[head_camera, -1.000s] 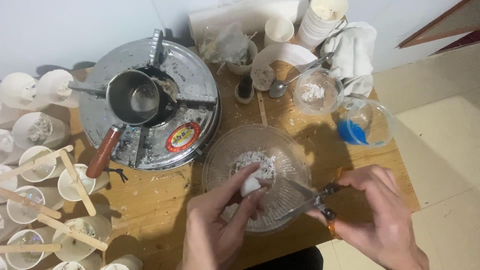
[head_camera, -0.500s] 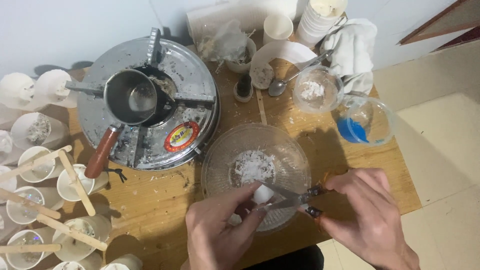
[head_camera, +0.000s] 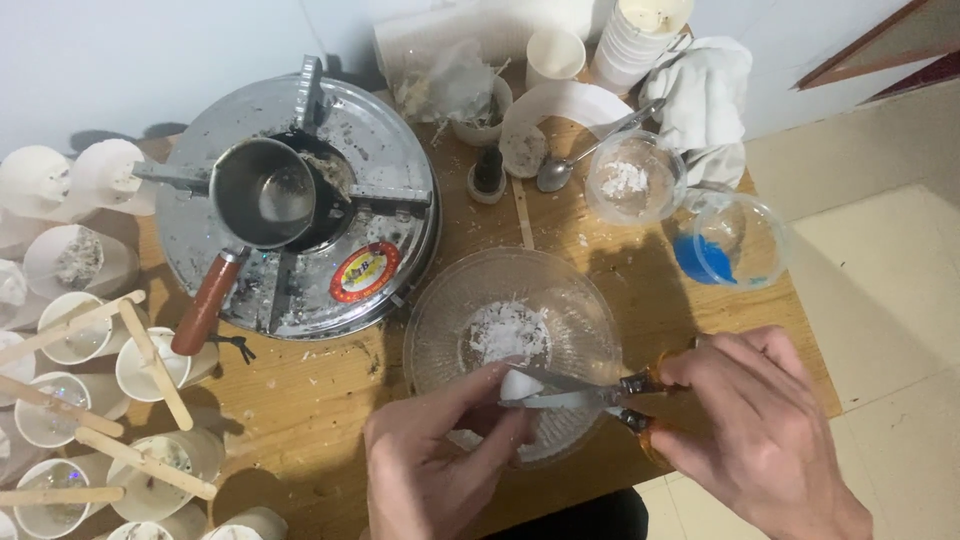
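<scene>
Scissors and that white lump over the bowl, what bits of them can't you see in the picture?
Head view, the only one:
- The scissors: the handles are covered by the right hand.
- The white lump: its lower part sits behind the blades and the left hand fingers, so its full shape is unclear.
- The glass bowl: its near rim is hidden by both hands.
- The paper cups at left: cut off by the picture's edge.

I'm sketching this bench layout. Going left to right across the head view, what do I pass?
Paper cups with wooden sticks → metal burner with small pot → large glass bowl → small glass bowl of white powder → glass bowl with blue contents.
</scene>
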